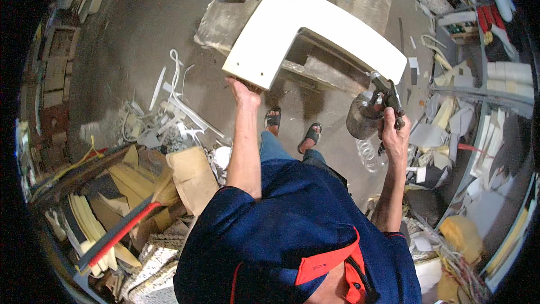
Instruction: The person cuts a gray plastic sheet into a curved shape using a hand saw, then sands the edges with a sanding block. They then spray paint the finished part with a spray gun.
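A large white piece [304, 14], bent like an L with a rounded outer edge, is held out in front of me. My left hand [246, 93] supports its near left end, with most of the fingers hidden underneath. Two small dark holes show in the white face just above that hand. In my right hand [395, 135] is a spray gun [385, 95], gripped by the handle. A greyish round cup [361, 118] hangs from the gun. The gun's front reaches the lower right part of the white piece; whether they touch I cannot tell. A clear coiled hose [367, 156] shows below the cup.
Flat worn sheets [360, 0] lie on the grey floor beyond the white piece. White scraps and strips [152, 121] are heaped at left, near a cardboard piece [192, 179] and a red-handled broom [124, 235]. Shelving [478, 87] at right holds foam and offcuts.
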`<state>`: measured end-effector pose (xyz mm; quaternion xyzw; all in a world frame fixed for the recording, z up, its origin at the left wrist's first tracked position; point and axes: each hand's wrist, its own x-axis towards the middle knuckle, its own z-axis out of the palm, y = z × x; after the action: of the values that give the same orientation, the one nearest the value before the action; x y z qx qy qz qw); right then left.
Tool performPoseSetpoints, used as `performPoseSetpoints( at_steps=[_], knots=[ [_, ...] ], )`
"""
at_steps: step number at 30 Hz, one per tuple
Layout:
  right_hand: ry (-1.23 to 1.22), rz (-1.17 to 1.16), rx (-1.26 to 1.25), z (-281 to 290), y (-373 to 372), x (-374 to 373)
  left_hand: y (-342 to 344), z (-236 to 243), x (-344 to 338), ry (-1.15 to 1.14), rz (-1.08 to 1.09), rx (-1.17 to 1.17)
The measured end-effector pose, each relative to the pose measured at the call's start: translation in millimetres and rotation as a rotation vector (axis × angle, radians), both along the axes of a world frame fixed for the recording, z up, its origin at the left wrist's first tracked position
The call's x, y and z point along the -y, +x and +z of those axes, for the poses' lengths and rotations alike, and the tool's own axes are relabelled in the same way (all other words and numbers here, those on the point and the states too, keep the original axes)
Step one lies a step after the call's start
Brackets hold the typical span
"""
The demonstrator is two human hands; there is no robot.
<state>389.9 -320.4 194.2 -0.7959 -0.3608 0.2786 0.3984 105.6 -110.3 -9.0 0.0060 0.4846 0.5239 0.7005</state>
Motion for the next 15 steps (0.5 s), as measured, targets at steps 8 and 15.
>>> performPoseSetpoints(
  at_steps=[8,15],
  knots=[
    [-0.082,0.423,-0.099,-2,-64,-49,-162,-62,93,-0.211,-0.416,-0.412],
    [-0.140,0.596,-0.093,-16,-133,-89,-277,-165,227,-0.606,-0.536,-0.744]
  ],
)
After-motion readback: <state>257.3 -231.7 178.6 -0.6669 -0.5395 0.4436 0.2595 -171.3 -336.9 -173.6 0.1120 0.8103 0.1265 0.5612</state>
